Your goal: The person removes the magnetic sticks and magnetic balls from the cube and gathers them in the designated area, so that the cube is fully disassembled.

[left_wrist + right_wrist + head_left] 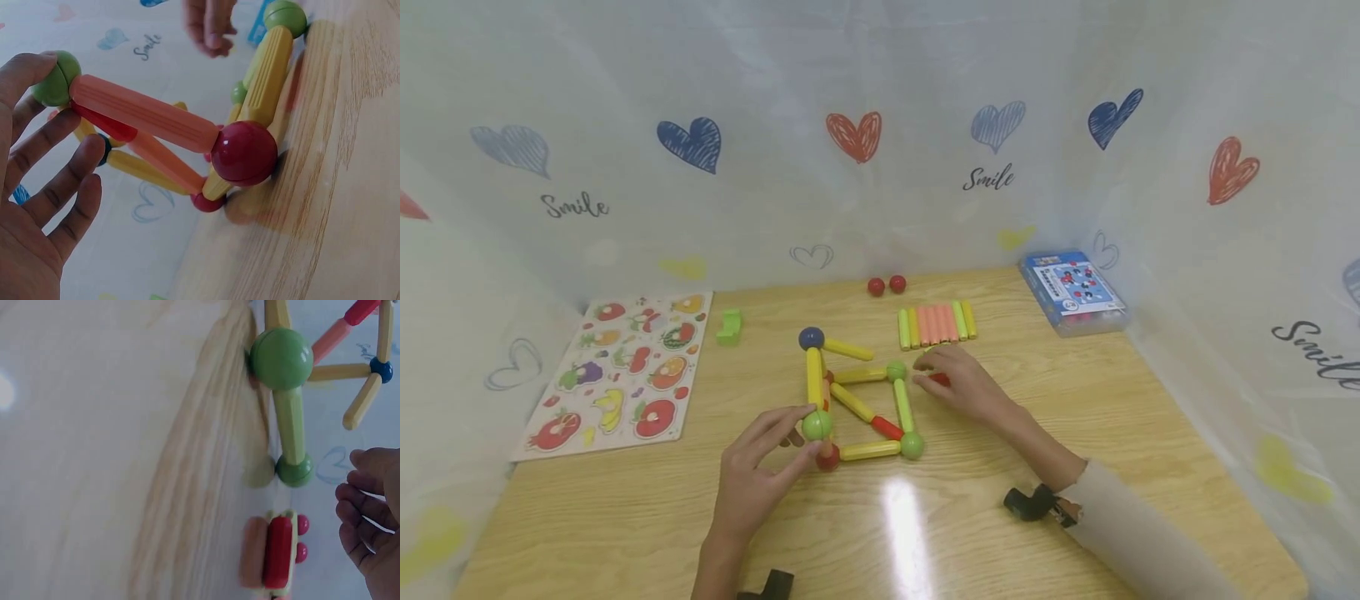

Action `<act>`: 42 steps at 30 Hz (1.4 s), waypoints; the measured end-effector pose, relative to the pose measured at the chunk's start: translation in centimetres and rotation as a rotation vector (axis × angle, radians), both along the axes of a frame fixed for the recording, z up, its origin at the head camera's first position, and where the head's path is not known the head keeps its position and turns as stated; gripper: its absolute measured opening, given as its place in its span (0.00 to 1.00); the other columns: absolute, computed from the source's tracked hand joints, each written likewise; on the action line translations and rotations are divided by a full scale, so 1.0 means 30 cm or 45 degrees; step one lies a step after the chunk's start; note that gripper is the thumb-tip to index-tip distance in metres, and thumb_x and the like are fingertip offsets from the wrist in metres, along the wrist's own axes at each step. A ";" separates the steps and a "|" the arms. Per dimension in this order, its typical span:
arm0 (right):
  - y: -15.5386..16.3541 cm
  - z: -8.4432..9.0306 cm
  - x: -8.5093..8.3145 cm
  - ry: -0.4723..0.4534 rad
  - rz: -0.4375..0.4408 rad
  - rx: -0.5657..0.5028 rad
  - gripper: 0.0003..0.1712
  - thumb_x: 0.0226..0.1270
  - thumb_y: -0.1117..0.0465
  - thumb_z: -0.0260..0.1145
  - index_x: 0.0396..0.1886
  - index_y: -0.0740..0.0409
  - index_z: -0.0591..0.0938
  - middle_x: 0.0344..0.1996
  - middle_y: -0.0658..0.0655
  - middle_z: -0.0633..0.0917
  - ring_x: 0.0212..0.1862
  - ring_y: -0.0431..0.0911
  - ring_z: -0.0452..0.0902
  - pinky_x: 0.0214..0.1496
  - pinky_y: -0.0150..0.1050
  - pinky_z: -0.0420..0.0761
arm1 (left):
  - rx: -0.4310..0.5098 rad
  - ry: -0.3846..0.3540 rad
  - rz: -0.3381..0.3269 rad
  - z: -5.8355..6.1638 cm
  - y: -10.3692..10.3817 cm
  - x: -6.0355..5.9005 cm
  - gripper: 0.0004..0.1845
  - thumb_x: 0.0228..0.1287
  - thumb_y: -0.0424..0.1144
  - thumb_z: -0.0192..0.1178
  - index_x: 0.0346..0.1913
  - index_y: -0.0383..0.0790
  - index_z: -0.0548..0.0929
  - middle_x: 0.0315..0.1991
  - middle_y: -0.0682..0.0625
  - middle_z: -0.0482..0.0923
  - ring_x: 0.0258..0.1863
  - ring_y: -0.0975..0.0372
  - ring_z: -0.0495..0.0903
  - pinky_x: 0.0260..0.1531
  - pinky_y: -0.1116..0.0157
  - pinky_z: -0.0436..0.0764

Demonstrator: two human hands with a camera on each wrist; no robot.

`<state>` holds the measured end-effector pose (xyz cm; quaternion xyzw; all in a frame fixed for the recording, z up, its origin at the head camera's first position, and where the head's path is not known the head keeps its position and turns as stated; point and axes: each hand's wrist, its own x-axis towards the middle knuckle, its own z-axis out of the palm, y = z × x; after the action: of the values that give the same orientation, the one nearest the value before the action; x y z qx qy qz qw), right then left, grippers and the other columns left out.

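Observation:
A frame of magnetic rods and balls stands on the table, with yellow rods, green balls, red balls and a blue ball. My left hand pinches the raised green ball between thumb and index finger, the other fingers spread. From that ball a salmon rod slopes down to a red ball. My right hand hovers right of the frame, fingers loosely bent, nothing between them. Near it a red rod lies on the table. One yellow rod juts out from the blue ball.
Behind my right hand lies a row of yellow, green and salmon rods. Two red balls rest at the back edge. A fruit puzzle board and a small green block sit left, a blue box back right.

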<state>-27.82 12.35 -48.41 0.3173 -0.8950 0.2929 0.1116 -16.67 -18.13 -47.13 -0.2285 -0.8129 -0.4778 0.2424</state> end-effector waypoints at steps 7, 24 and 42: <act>-0.138 0.037 -0.043 -0.458 0.180 -0.353 0.31 0.64 0.54 0.62 0.65 0.49 0.63 0.53 0.52 0.76 0.54 0.47 0.73 0.53 0.40 0.75 | -0.002 -0.002 -0.001 0.002 -0.005 -0.001 0.28 0.43 0.29 0.72 0.52 0.44 0.80 0.46 0.54 0.78 0.32 0.65 0.75 0.33 0.72 0.75; -0.145 0.075 -0.037 0.342 0.408 -0.076 0.15 0.53 0.70 0.69 0.42 0.58 0.84 0.38 0.53 0.75 0.34 0.40 0.70 0.32 0.26 0.73 | 0.005 0.018 -0.003 0.033 0.009 0.008 0.28 0.41 0.27 0.72 0.51 0.41 0.81 0.46 0.52 0.78 0.31 0.63 0.76 0.32 0.74 0.75; 0.199 0.077 -0.167 0.194 -0.372 -0.206 0.14 0.59 0.68 0.64 0.46 0.63 0.82 0.39 0.56 0.77 0.36 0.47 0.78 0.37 0.42 0.80 | 0.009 -0.014 0.015 0.112 0.039 0.040 0.25 0.42 0.24 0.70 0.49 0.37 0.81 0.43 0.49 0.79 0.29 0.61 0.75 0.32 0.75 0.74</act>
<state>-32.84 18.32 -46.09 0.1953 -0.8940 0.3199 0.2456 -15.46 -16.95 -43.77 -0.2203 -0.8139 -0.4804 0.2414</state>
